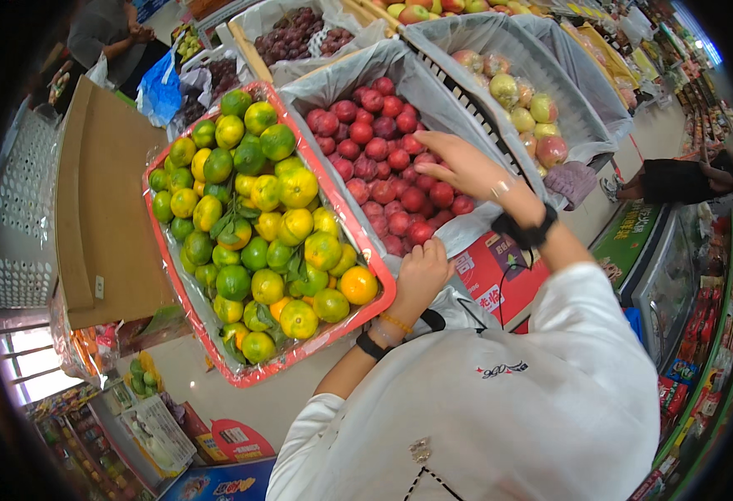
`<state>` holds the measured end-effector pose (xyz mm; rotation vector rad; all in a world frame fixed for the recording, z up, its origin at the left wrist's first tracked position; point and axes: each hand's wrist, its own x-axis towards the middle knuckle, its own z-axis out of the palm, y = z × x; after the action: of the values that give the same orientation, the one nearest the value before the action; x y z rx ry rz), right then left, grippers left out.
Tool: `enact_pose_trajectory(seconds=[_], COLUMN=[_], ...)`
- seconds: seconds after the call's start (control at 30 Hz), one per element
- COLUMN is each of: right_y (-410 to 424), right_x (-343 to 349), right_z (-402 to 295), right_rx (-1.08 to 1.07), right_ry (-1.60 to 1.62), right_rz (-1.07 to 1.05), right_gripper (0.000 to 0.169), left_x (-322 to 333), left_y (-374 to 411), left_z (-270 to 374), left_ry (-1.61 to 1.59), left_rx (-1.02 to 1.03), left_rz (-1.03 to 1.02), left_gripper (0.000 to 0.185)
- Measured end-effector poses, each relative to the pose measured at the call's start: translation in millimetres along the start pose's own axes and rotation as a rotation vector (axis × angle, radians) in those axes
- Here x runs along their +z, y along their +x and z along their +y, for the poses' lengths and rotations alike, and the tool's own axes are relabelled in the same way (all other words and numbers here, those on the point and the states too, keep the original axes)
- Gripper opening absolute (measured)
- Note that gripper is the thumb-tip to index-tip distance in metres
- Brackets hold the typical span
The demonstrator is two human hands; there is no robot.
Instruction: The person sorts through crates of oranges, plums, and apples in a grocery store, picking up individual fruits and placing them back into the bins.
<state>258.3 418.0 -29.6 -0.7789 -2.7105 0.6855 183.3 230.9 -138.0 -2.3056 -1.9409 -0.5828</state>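
Red plums [376, 150] lie heaped in a crate lined with thin white plastic [316, 78]. My right hand [463, 164] is over the right side of the heap, fingers apart, with nothing seen in it; whether its fingertips touch the plums I cannot tell. At the crate's near edge rests my left hand [426, 269], its fingers curled by the liner and the lowest plums; what is under the fingers is hidden. Left of the plums, a red-rimmed basket [384, 291] holds green and yellow mandarins [266, 192], some with leaves.
Beyond the plums is a crate of grapes [288, 37]. Wrapped apples [523, 103] fill part of the crate on the right, with a purple knitted cloth [570, 183] at its corner. A cardboard sheet [112, 206] stands at left. Other people are at upper left and far right.
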Motion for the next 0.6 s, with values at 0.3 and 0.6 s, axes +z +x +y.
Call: enact_pose_trajectory(seconds=[0.3, 0.6], right_y=[-172.5, -228.1], right_x=[-47.5, -34.6], right_z=[29.5, 133.6], right_rx=[0.583, 0.477], right_ry=[-0.621, -0.398], right_rz=[0.582, 0.581], right_gripper=[0.066, 0.038], left_x=[-11.5, -37.8], left_y=[3.1, 16.4], left_z=[1.9, 11.9], left_ry=[0.012, -0.088], left_rx=[0.023, -0.041], left_rz=[-0.028, -0.242], left_gripper=[0.048, 0.049])
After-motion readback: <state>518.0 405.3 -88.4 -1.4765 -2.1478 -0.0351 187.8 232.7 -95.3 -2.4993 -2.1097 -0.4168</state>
